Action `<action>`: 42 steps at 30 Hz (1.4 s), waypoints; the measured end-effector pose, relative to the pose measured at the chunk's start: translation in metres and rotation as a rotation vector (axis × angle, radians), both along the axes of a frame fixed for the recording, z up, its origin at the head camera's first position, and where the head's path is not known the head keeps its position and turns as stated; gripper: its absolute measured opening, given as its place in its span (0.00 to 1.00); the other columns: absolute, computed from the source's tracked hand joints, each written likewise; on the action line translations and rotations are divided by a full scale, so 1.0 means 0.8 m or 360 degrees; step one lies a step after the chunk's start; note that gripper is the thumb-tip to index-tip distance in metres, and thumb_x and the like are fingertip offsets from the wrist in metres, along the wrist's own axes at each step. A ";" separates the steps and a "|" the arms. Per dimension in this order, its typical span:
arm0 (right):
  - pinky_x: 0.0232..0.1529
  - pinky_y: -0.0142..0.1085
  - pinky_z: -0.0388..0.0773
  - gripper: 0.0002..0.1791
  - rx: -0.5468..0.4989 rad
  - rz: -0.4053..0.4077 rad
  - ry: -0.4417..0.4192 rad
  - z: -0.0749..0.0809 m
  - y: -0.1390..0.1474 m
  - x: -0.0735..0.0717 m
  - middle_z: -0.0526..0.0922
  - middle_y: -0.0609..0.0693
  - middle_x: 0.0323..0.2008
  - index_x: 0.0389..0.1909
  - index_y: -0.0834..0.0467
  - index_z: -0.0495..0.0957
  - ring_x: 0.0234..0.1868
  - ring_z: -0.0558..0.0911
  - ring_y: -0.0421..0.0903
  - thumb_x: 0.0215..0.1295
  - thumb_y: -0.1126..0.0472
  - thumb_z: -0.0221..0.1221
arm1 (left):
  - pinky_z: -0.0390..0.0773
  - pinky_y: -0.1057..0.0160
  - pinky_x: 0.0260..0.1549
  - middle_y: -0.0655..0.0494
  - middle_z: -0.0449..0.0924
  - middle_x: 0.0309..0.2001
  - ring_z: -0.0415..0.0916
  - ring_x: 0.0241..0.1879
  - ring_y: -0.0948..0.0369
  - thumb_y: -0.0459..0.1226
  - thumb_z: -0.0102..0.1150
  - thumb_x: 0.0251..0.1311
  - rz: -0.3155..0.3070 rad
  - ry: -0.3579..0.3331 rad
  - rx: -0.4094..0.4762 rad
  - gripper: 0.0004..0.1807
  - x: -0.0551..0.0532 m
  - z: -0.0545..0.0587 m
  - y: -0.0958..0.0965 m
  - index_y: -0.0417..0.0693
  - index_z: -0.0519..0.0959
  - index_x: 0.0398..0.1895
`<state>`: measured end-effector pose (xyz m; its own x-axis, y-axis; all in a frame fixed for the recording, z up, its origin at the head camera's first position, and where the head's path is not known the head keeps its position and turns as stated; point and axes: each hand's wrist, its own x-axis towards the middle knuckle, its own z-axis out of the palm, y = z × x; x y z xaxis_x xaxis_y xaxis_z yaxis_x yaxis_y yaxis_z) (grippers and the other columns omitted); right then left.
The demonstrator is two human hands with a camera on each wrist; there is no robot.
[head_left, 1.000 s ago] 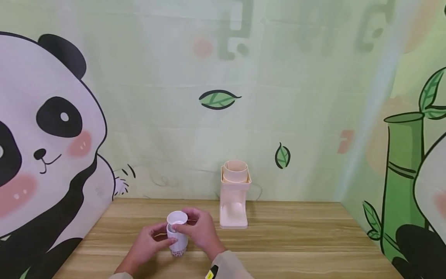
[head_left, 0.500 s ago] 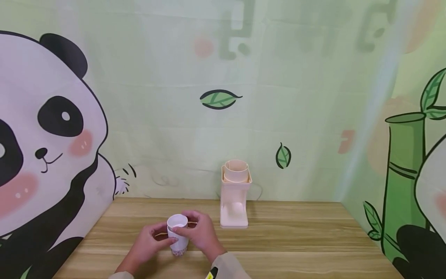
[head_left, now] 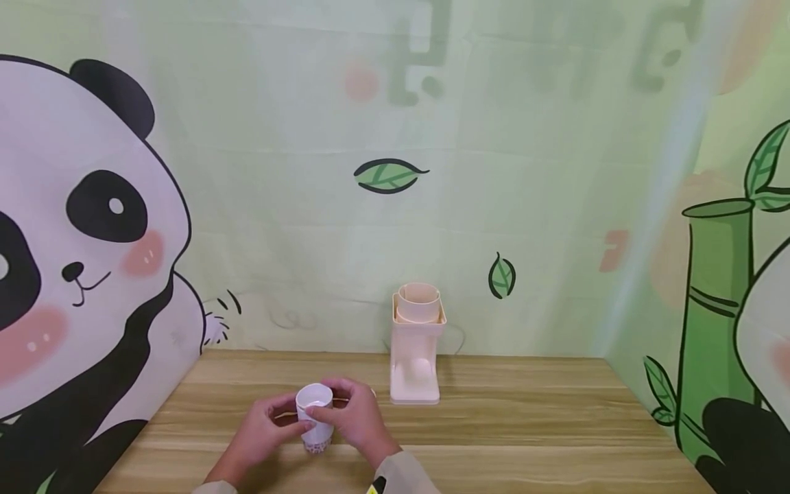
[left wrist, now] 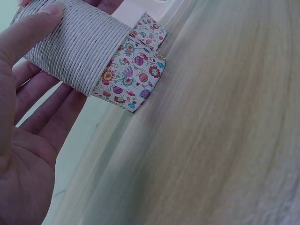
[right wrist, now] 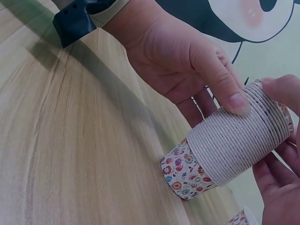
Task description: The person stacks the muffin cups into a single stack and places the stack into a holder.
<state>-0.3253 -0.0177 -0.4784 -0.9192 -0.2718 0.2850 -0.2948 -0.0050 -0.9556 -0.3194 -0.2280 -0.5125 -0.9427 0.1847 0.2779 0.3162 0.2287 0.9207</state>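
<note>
A stack of nested paper cups point(head_left: 316, 425) stands on the wooden table, its white mouth upward. Its piled rims form white ridges, and the lowest cup point(left wrist: 131, 77) shows a colourful flower print. My left hand point(head_left: 264, 427) grips the stack from the left, thumb on the near side and fingers behind. From the right, my right hand point(head_left: 361, 415) holds the upper part, with its thumb point(right wrist: 229, 93) pressed on the ridges. Another flower-printed paper cup point(left wrist: 152, 30) sits beyond the stack, mostly hidden behind my right hand in the head view.
A pink stand point(head_left: 413, 357) with a round tube point(head_left: 420, 305) at its top is at the back of the table point(head_left: 524, 425), right of my hands. Behind it hangs a green backdrop point(head_left: 278, 206) printed with pandas, leaves and bamboo.
The uppermost cup has slid down into the stack, and my right hand has come down slightly with it. A white edge now shows behind my right hand. My left hand stays in place.
</note>
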 end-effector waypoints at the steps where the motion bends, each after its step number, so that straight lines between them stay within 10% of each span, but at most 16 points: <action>1: 0.53 0.32 0.86 0.27 -0.0006 0.0000 0.0008 0.000 0.000 0.001 0.90 0.54 0.48 0.58 0.70 0.83 0.49 0.87 0.44 0.58 0.67 0.78 | 0.84 0.69 0.52 0.34 0.86 0.56 0.86 0.51 0.63 0.32 0.78 0.60 0.0002 0.0000 0.0001 0.29 0.000 0.000 0.000 0.29 0.81 0.63; 42: 0.51 0.32 0.87 0.25 0.0147 0.0042 0.0109 -0.006 0.005 -0.003 0.91 0.57 0.48 0.58 0.68 0.84 0.48 0.89 0.43 0.62 0.63 0.78 | 0.85 0.68 0.50 0.33 0.86 0.55 0.86 0.49 0.65 0.32 0.77 0.60 0.0008 0.0011 0.0007 0.29 0.003 -0.001 0.001 0.28 0.80 0.63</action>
<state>-0.3277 -0.0136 -0.4829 -0.8907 -0.3235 0.3193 -0.3601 0.0734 -0.9300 -0.3174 -0.2275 -0.5137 -0.9417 0.1785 0.2852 0.3213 0.2263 0.9195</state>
